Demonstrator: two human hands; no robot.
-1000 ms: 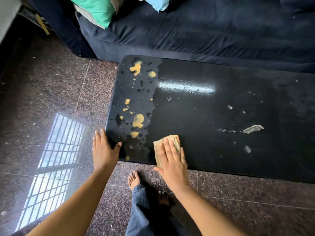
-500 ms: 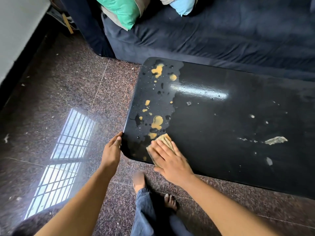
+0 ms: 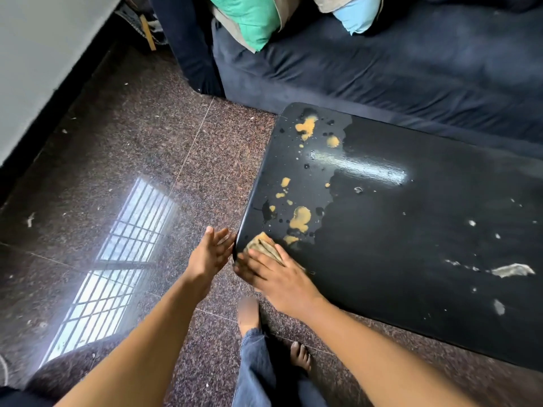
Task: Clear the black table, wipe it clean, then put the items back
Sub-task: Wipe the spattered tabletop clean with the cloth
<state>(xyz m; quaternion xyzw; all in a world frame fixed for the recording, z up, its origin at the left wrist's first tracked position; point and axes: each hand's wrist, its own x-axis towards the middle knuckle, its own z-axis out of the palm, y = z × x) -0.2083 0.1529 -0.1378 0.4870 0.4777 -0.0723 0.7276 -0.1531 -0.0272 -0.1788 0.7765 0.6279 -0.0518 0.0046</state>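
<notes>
The black table (image 3: 411,245) has a glossy top with yellow-orange patches (image 3: 299,218) along its left end and pale scraps (image 3: 512,270) toward the right. My right hand (image 3: 273,271) presses flat on a folded tan cloth (image 3: 261,245) at the table's near left corner. My left hand (image 3: 210,254) hangs just off that corner, palm turned toward the table edge, fingers apart and holding nothing.
A dark blue sofa (image 3: 382,63) runs along the table's far side, with a green cushion (image 3: 249,19) and a light blue cushion (image 3: 358,13) on it. Speckled stone floor (image 3: 132,148) lies to the left. My bare feet (image 3: 249,315) stand below the table's near edge.
My right hand has slid the cloth left, from the near edge to the near left corner. My left hand has lifted off the table's edge and now hovers beside the corner.
</notes>
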